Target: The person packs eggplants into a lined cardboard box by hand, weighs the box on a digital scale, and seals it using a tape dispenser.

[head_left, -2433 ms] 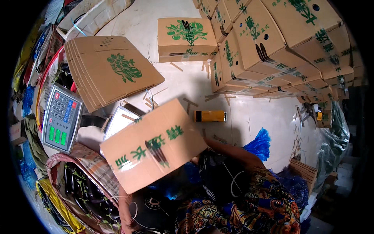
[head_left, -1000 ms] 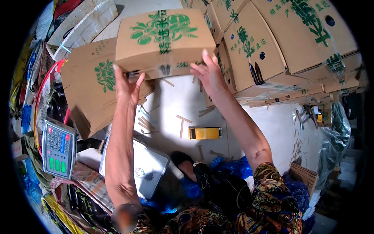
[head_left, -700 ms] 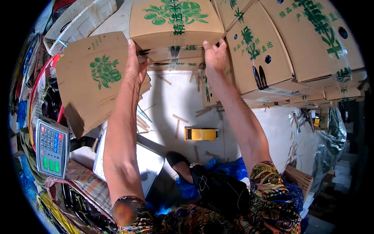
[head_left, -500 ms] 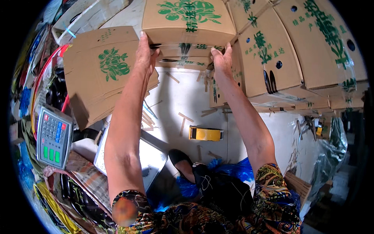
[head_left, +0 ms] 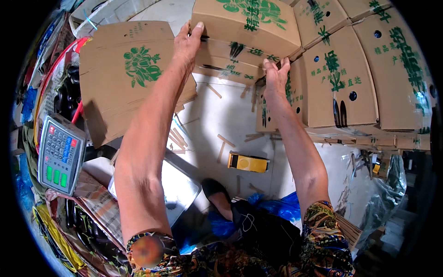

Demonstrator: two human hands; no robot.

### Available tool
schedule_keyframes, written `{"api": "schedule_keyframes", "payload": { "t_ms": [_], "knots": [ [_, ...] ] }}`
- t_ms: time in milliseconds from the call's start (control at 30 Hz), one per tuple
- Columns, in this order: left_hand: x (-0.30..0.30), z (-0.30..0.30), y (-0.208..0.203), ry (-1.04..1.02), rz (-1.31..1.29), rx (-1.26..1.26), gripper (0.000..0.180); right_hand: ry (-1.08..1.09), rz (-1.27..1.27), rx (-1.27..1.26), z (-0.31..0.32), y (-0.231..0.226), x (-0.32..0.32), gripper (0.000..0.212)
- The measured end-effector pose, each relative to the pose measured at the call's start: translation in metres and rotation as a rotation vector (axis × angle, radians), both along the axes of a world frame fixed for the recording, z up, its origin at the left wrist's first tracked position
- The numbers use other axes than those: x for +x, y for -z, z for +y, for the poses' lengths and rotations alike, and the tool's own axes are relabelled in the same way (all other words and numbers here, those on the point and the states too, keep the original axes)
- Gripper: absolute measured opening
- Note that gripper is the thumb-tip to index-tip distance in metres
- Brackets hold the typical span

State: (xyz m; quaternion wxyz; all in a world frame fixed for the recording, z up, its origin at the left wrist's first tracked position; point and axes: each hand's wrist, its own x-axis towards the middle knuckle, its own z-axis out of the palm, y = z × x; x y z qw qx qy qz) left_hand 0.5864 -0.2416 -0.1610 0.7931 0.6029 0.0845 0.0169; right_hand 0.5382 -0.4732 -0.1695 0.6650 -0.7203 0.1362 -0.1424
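Observation:
A closed cardboard box (head_left: 258,30) with green print sits at the top of the view, on top of another taped carton (head_left: 217,57). Both my arms reach forward to it. My left hand (head_left: 187,46) grips the box's near left corner, thumb and fingers bent at the edge. At the near right corner, my right hand (head_left: 276,77) has its fingers bent up against the lower edge. Some fingertips are hidden by the box. Flattened cardboard sheets (head_left: 110,69) lie stacked beside my left forearm.
Taped cartons (head_left: 341,87) are stacked along the right. A yellow tape dispenser (head_left: 249,163) and brown strips (head_left: 226,141) lie on the pale floor. At left stand a digital scale (head_left: 60,154) and bags of dark eggplants (head_left: 90,237). Blue plastic (head_left: 277,203) is by my foot.
The view has turned a little, so most things sit further right in the picture. Both hands stay at the box's near corners, with the left fingers shifted slightly at the edge.

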Motion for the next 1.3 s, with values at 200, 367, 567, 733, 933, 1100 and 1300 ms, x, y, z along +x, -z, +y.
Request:
{"api": "schedule_keyframes", "payload": {
  "t_ms": [200, 367, 567, 733, 933, 1100, 1300],
  "knots": [
    [0.002, 0.026, 0.022, 0.111, 0.118, 0.097, 0.08, -0.024, 0.067, -0.014, -0.004, 0.036, -0.002, 0.081],
    [-0.003, 0.036, 0.055, 0.115, 0.159, 0.281, 0.089, -0.111, 0.18, 0.149, 0.004, 0.049, -0.023, 0.069],
    [0.014, 0.012, 0.081, 0.175, 0.123, 0.223, 0.064, 0.009, 0.421, 0.295, -0.014, 0.058, -0.007, 0.061],
    [-0.008, -0.016, 0.072, 0.049, 0.148, 0.241, 0.044, 0.017, 0.361, 0.314, -0.018, 0.062, 0.005, 0.046],
    [-0.006, 0.003, 0.104, 0.072, 0.037, 0.391, 0.039, -0.031, 0.206, 0.244, -0.032, 0.099, 0.022, 0.02],
    [-0.053, 0.005, 0.129, 0.212, -0.177, 0.903, 0.019, -0.392, 0.43, 0.236, -0.067, 0.131, -0.005, 0.01],
    [-0.226, 0.072, 0.025, 0.539, -0.086, 0.844, 0.033, -0.765, 0.911, 0.124, -0.081, 0.173, -0.066, 0.03]
  ]
}}
